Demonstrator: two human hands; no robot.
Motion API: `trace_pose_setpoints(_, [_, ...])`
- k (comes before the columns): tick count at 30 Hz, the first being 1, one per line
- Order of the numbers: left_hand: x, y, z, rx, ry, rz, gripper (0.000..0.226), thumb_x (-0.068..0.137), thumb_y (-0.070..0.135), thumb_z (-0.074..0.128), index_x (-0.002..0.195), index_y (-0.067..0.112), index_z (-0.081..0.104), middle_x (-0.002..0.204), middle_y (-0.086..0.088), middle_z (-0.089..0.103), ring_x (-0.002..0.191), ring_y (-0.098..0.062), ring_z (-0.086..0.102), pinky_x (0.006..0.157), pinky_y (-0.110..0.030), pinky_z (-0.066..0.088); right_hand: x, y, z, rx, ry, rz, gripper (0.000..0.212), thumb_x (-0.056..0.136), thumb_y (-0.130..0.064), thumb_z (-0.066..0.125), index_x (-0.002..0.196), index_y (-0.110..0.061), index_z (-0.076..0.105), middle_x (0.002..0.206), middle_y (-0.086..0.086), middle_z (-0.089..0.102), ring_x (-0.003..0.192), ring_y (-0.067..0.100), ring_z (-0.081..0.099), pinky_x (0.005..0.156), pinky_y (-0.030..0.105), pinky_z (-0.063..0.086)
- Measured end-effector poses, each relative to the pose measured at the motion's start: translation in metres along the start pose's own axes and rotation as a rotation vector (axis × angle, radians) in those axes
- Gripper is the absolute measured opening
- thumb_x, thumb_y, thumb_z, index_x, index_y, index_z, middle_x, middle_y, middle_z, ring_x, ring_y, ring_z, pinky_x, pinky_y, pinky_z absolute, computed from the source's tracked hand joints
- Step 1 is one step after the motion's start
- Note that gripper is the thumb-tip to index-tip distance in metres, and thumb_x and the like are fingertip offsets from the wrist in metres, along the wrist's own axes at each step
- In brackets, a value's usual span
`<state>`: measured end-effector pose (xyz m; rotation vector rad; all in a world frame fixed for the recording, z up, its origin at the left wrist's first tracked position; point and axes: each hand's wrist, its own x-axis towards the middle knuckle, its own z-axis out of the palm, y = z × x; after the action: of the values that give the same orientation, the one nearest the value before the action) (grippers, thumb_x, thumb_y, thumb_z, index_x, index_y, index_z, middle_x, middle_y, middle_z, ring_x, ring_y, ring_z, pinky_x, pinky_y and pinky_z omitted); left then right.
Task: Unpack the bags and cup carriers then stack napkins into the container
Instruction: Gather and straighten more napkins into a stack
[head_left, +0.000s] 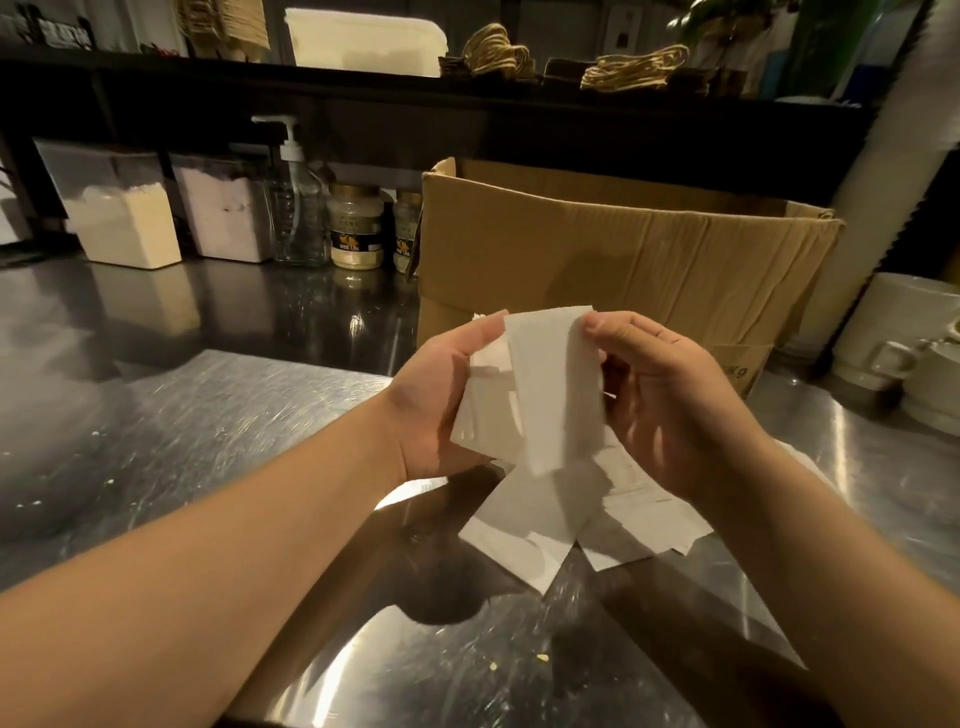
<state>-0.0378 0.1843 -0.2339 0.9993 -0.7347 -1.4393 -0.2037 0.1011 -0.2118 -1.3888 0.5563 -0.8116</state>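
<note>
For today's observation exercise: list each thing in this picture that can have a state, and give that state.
Left hand: holds the napkin stack.
Right hand: fingers pinch the front napkin.
Napkin stack: lifted above the counter.
Loose napkins: lying scattered on the counter.
Cardboard box: open, flaps up.
Pump bottle: upright.
Two jars: upright, lids on.
</note>
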Motion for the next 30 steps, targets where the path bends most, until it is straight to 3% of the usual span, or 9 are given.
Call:
trace_pose_setpoints(2, [0.002, -0.002, 0.000, -0.032, -0.017, 0.009, 0.055, 0.096, 0.060, 0.043, 0.130, 0.026, 0.069, 0.114, -0.007, 0.069, 0.101, -0.027, 0.062, 0.089, -0.041, 0.051, -0.001, 0.005, 0.006, 0.033, 0.035, 0.057, 0.014, 0.083, -0.034, 0.077, 0.080, -0.020, 0.075, 0.087, 0.002, 0.063, 0.089, 0.027, 0.052, 0.077, 0.036, 0.048])
trace_pose_setpoints(4, [0.004, -0.004, 0.001, -0.049, -0.037, 0.011, 0.059, 0.099, 0.064, 0.038, 0.135, 0.027, 0.066, 0.118, -0.008, 0.068, 0.107, -0.029, 0.061, 0.093, -0.043, 0.050, -0.002, 0.008, 0.011, 0.041, 0.091, 0.146, 0.017, 0.086, -0.038, 0.074, 0.082, -0.021, 0.075, 0.090, 0.002, 0.066, 0.092, 0.027, 0.056, 0.072, 0.036, 0.049])
trace_pose_setpoints(10, [0.003, -0.006, 0.009, -0.074, -0.097, 0.034, 0.076, 0.089, 0.079, 0.038, 0.137, 0.026, 0.062, 0.118, -0.011, 0.072, 0.107, -0.032, 0.070, 0.089, -0.045, 0.059, -0.005, 0.013, 0.019, 0.071, 0.157, 0.203, 0.031, 0.090, -0.048, 0.069, 0.103, -0.020, 0.072, 0.084, 0.005, 0.073, 0.083, 0.026, 0.068, 0.066, 0.034, 0.051])
trace_pose_setpoints(15, [0.003, -0.005, 0.009, -0.029, -0.063, 0.005, 0.068, 0.081, 0.060, 0.063, 0.139, 0.024, 0.057, 0.111, -0.011, 0.066, 0.100, -0.028, 0.063, 0.082, -0.040, 0.056, -0.005, 0.016, 0.021, 0.117, 0.198, 0.212, 0.037, 0.090, -0.039, 0.073, 0.109, -0.007, 0.073, 0.061, -0.002, 0.061, 0.050, 0.011, 0.049, 0.057, 0.027, 0.043])
trace_pose_setpoints(17, [0.002, -0.005, 0.009, -0.017, -0.047, -0.007, 0.066, 0.078, 0.054, 0.066, 0.137, 0.025, 0.056, 0.109, -0.010, 0.064, 0.099, -0.027, 0.062, 0.080, -0.039, 0.056, -0.004, 0.016, 0.022, 0.104, 0.186, 0.215, 0.031, 0.090, -0.035, 0.073, 0.104, -0.008, 0.075, 0.060, -0.002, 0.059, 0.046, 0.009, 0.046, 0.052, 0.025, 0.042])
trace_pose_setpoints(20, [0.002, -0.005, 0.011, 0.020, 0.002, -0.012, 0.058, 0.079, 0.049, 0.064, 0.131, 0.025, 0.058, 0.106, -0.010, 0.064, 0.099, -0.028, 0.062, 0.082, -0.040, 0.056, -0.005, 0.017, 0.022, 0.023, 0.174, 0.215, 0.026, 0.091, -0.037, 0.073, 0.099, -0.012, 0.075, 0.067, 0.000, 0.064, 0.053, 0.011, 0.049, 0.057, 0.028, 0.046])
trace_pose_setpoints(23, [0.001, -0.003, 0.010, -0.051, 0.026, -0.020, 0.054, 0.092, 0.050, 0.056, 0.138, 0.021, 0.058, 0.112, -0.012, 0.066, 0.102, -0.029, 0.063, 0.087, -0.041, 0.054, -0.004, 0.014, 0.021, -0.082, 0.185, 0.152, 0.025, 0.097, -0.041, 0.065, 0.099, -0.018, 0.071, 0.069, -0.002, 0.070, 0.057, 0.011, 0.058, 0.058, 0.027, 0.051])
trace_pose_setpoints(26, [0.000, 0.003, 0.006, -0.231, 0.055, 0.021, 0.065, 0.091, 0.051, 0.058, 0.143, 0.012, 0.054, 0.110, -0.013, 0.066, 0.094, -0.027, 0.064, 0.088, -0.038, 0.053, 0.000, 0.010, 0.013, -0.091, 0.225, -0.014, 0.018, 0.101, -0.032, 0.060, 0.095, -0.016, 0.067, 0.058, -0.011, 0.061, 0.056, 0.007, 0.054, 0.050, 0.023, 0.046])
trace_pose_setpoints(30, [0.000, 0.011, 0.000, -0.366, 0.113, 0.099, 0.068, 0.088, 0.047, 0.060, 0.143, 0.008, 0.048, 0.106, -0.014, 0.067, 0.087, -0.027, 0.065, 0.082, -0.037, 0.053, 0.009, 0.014, 0.000, -0.385, 0.239, -0.226, 0.010, 0.098, -0.029, 0.063, 0.093, -0.023, 0.068, 0.075, -0.008, 0.063, 0.071, 0.010, 0.055, 0.065, 0.029, 0.046])
